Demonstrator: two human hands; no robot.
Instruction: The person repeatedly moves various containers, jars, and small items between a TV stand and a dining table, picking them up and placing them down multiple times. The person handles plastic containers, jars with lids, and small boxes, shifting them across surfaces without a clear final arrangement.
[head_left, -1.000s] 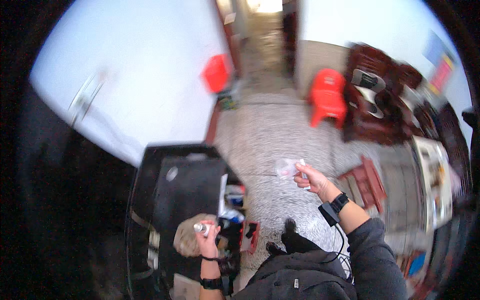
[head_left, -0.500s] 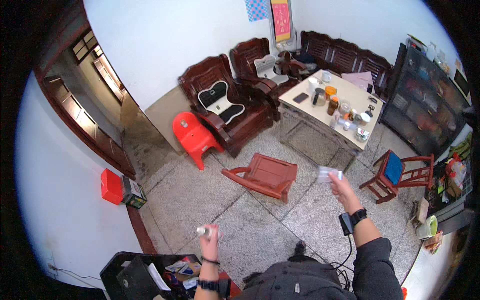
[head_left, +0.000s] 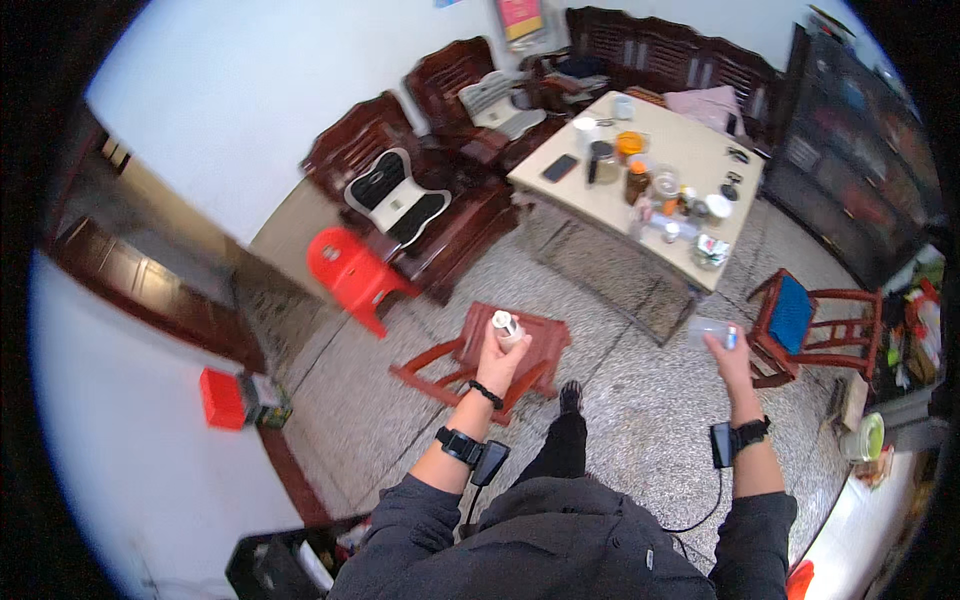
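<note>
My left hand (head_left: 497, 366) is closed round a small white bottle (head_left: 506, 325), held upright with its pale top showing above the fingers. It is over the low reddish-brown wooden chair (head_left: 535, 338) on the floor. In my right hand (head_left: 735, 362), a clear plastic container (head_left: 706, 330) is gripped, blurred by motion, with a bit of blue at my fingers. That hand is between the near corner of the pale-topped table (head_left: 560, 145) and the wooden chair with a blue cushion (head_left: 791, 313). Several jars and bottles, such as an orange-capped brown bottle (head_left: 637, 184), stand on the table.
A red plastic chair (head_left: 352, 275) stands beside the dark wooden armchair (head_left: 455, 245). At the lower left is a black bin (head_left: 262, 560) with things in it. A dark cabinet (head_left: 835, 160) is at the right, near a light green bucket (head_left: 864, 438). Speckled floor (head_left: 640, 420) lies before me.
My left hand has moved up and right with the white bottle, from near the bin to over the low chair. My right hand has shifted right with the plastic container. The view has turned.
</note>
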